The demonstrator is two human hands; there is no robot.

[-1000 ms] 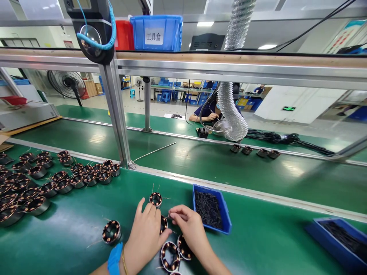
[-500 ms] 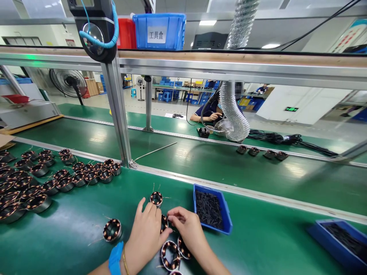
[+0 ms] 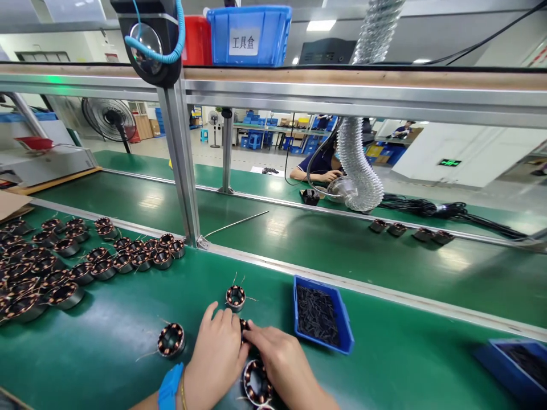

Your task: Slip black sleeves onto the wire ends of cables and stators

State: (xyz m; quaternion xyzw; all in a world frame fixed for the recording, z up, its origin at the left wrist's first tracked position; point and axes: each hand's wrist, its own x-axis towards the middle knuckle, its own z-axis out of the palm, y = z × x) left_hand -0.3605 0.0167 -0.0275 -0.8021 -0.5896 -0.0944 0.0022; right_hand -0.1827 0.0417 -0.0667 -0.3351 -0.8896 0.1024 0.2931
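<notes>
A copper-wound motor stator [image 3: 244,329] is mostly covered by my hands, just right of the middle of the near bench. My left hand [image 3: 217,353], with a blue band at the wrist, is closed round its left side. My right hand [image 3: 280,353] pinches at its right rim; whatever lies between those fingertips is hidden. Below my hands another stator [image 3: 257,382] lies flat, partly covered by my right hand. One wound stator [image 3: 235,297] with loose wire ends stands beyond my left hand, and a further one [image 3: 171,340] sits to its left.
Many stators [image 3: 102,267] crowd the bench's left side. A blue tray [image 3: 348,336] of small black pieces stands right of my hands, with another blue tray [image 3: 498,364] farther right. A metal post [image 3: 182,165] rises behind. Across the bench, a person [image 3: 320,168] sits near a duct hose [image 3: 363,171].
My right hand has moved in against the stator, its fingertips now on the rim, and covers the neighbouring stator more. My left hand keeps its hold. The whole view has shifted slightly.
</notes>
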